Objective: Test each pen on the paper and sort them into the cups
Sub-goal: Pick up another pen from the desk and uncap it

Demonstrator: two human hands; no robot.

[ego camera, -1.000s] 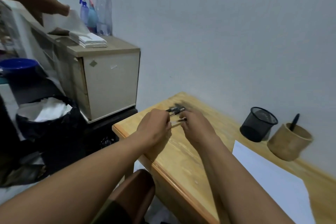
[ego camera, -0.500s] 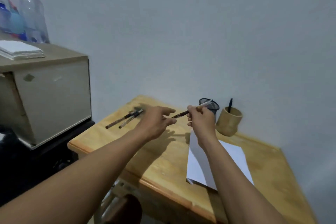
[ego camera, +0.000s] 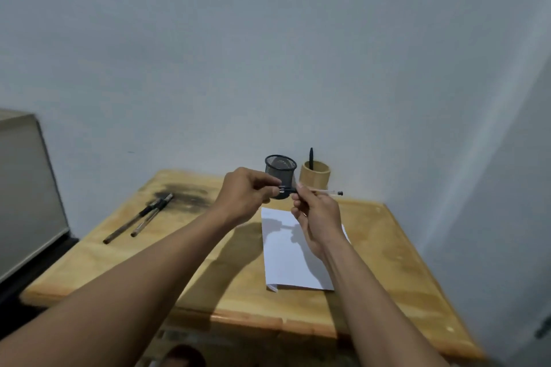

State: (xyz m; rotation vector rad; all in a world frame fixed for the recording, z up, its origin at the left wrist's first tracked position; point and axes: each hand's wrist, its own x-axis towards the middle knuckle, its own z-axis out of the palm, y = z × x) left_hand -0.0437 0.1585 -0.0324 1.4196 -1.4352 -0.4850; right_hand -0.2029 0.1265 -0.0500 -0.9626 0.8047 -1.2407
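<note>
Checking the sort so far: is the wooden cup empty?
No. One dark pen stands in the wooden cup, its top above the rim.

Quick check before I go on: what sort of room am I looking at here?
Probably a home or small office corner: a small wooden desk pushed against a plain wall, with a sheet of paper, a mesh cup and a wooden cup on it, and a cabinet beside it.
</note>
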